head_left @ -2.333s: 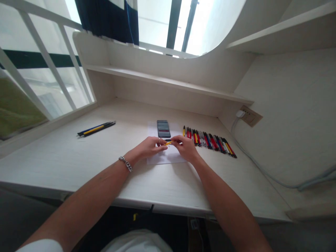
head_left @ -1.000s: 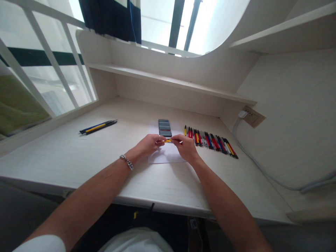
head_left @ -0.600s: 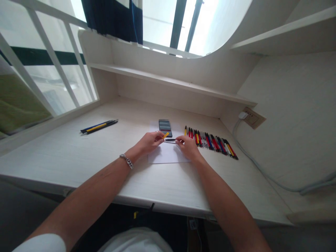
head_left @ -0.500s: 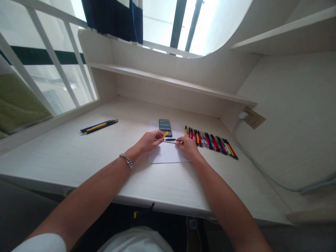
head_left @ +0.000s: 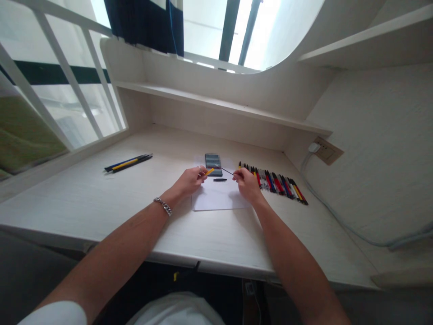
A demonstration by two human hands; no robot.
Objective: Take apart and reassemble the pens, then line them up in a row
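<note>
Yellow barrel [head_left: 210, 172]: pinched in left hand [head_left: 195, 178], near phone [head_left: 213, 160]. Dark rod [head_left: 228, 171]: pinched in right hand [head_left: 248, 185], slanting. Black piece [head_left: 219, 180]: on paper [head_left: 218, 201], between hands. Handling advised: light fingertip hold; rod probably bends easily.

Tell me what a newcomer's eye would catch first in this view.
Probably the long row of multicoloured plastic pens on the right of the white desk, beside the right hand. Next might come the short yellow plastic tube in the left hand and the thin dark rod in the right, above the white paper sheet. The dark rectangular phone lies toward the sheet's far end.
</note>
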